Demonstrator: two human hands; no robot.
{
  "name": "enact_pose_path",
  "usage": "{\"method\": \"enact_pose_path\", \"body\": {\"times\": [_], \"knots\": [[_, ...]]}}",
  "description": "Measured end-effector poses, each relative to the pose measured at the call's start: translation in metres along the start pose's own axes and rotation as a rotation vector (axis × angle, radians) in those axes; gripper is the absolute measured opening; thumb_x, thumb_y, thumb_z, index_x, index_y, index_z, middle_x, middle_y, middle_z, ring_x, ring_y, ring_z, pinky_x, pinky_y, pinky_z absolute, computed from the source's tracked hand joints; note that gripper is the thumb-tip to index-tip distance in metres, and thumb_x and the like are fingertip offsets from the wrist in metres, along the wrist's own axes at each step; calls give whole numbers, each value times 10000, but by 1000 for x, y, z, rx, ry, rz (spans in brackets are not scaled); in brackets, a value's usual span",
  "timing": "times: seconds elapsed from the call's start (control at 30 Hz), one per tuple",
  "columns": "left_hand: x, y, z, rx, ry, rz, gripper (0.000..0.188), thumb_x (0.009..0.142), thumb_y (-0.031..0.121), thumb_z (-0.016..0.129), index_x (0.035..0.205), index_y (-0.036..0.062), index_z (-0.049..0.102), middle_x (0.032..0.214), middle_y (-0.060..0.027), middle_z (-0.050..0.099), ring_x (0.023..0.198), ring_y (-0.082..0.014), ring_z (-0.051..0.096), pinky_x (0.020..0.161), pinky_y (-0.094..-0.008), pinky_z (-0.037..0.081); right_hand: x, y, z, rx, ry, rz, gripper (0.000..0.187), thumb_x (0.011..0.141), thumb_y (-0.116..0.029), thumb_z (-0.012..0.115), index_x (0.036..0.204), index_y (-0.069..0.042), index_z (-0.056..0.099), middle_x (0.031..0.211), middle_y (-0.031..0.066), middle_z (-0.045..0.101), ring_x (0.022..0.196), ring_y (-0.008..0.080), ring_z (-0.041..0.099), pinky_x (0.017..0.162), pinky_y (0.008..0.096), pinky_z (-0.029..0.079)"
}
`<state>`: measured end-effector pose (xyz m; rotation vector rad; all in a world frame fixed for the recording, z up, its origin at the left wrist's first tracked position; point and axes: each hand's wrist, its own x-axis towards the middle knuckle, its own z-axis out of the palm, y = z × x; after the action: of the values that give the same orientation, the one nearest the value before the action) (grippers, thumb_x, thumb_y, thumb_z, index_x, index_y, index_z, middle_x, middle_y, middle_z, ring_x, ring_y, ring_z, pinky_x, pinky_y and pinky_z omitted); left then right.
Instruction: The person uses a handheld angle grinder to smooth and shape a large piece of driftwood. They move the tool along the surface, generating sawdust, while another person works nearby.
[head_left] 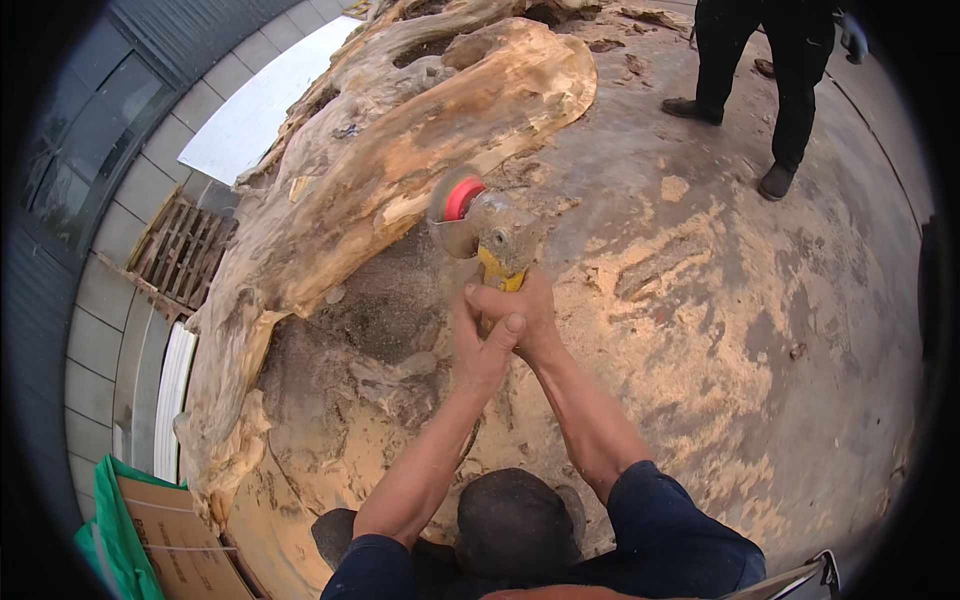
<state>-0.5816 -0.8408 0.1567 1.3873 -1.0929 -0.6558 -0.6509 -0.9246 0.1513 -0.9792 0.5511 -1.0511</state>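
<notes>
Both my arms reach forward, and the hands meet around a yellow and grey angle grinder. My left hand is closed on the rear of its body. Just ahead and to the right, my right hand also wraps the body, close against the left. A round disc with a red backing sits at the tool's head, beside the edge of a large gnarled piece of wood. Whether the disc touches the wood I cannot tell. Fine dust specks hang over the dark hollow under the wood.
Sawdust covers much of the concrete floor. A person in dark trousers stands at the far right. On the left are a wooden pallet, a white sheet and a cardboard box in green wrapping.
</notes>
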Motion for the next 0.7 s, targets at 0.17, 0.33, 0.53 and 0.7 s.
{"method": "enact_pose_path", "body": {"times": [0.17, 0.33, 0.53, 0.7], "knots": [[-49, -67, -47, -232, 177, 71, 904, 827, 663, 780, 1394, 57, 420, 1321, -61, 510, 1208, -196, 534, 1048, -376, 452, -28, 8, 33, -389, -209, -99, 391, 731, -192, 827, 1045, 4, 702, 844, 44, 714, 759, 163, 661, 692, 338, 547], [-39, -64, -54, -264, 61, 18, 867, 854, 667, 749, 1374, 56, 421, 1286, -56, 529, 1162, -166, 541, 1030, -369, 465, -32, 3, 38, -217, -97, -28, 393, 730, -165, 828, 1063, 1, 703, 875, 44, 727, 791, 154, 660, 718, 331, 553], [-27, -19, -28, -130, 80, 39, 900, 872, 706, 697, 1404, 39, 412, 1258, -60, 544, 1138, -172, 549, 1020, -355, 456, -18, -6, 28, -240, -98, -16, 361, 718, -149, 797, 1021, 19, 697, 856, 56, 718, 732, 156, 648, 677, 334, 548], [-42, -38, -30, -357, 129, 123, 854, 902, 658, 695, 1376, 7, 411, 1303, -88, 478, 1209, -189, 476, 1043, -361, 402, -32, -14, 44, -418, -192, -46, 451, 727, -211, 804, 1106, -3, 676, 891, 119, 730, 779, 183, 666, 709, 360, 546]]}}
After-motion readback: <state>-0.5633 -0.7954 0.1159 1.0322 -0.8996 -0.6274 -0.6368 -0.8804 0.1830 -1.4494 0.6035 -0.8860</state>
